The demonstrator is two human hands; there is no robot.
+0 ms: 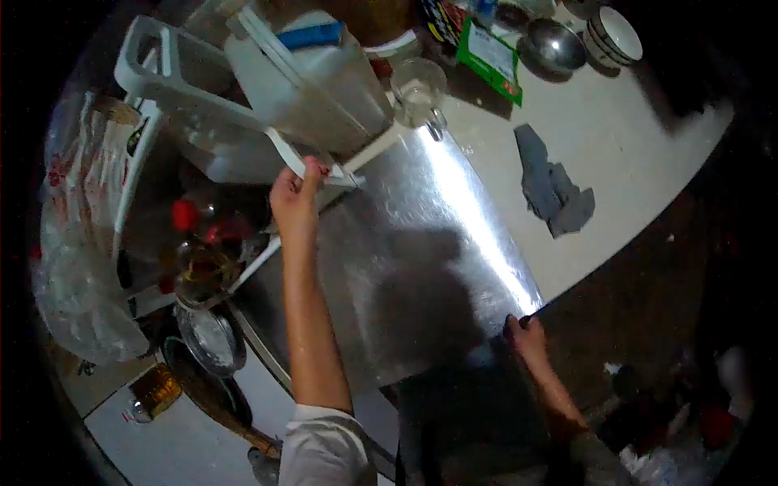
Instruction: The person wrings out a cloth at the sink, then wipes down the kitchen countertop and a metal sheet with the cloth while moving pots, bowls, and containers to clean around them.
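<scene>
A shiny metal sheet [421, 235] lies across the front of the pale table. My left hand [300, 190] is pinched on the end of a white plastic strip [284, 151] beside the sheet's upper left edge; the strip runs up to a white plastic rack [186, 89]. At the sheet's near right corner, my right hand [525, 328] is closed round the edge. A glass mug [419, 89] stands at the sheet's far end.
Right of the sheet lies a grey cloth [551, 182]. Behind are a green packet [490, 61], a metal bowl [555, 47] and stacked bowls [617, 36]. A white container [316, 89], jars and a clear plastic bag [89, 275] crowd the left; a pan [207, 381] is lower left.
</scene>
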